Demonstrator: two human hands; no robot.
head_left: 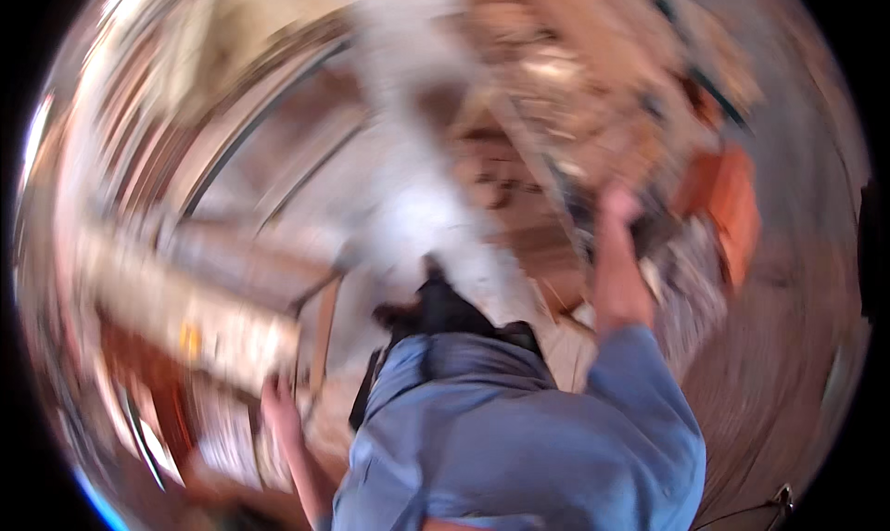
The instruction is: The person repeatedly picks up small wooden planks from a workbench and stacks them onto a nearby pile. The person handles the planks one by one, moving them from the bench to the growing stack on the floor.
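Observation:
Motion smears the whole head view. My right hand (619,204) reaches forward on the right, beside a dark object (660,223) and the edge of a cluttered work surface. Whether it grips anything there is lost in the blur. At the lower left hangs my left hand (280,403), close to the end of a long cream-coloured block or bench (199,313). Its fingers are too smeared to read.
An orange bin or box (728,202) stands on the right, with a whitish bundle (688,294) below it. Brown pieces lie heaped on the table (556,76) ahead. A pale floor strip (408,95) runs between that table and frames or shelving (269,127) on the left.

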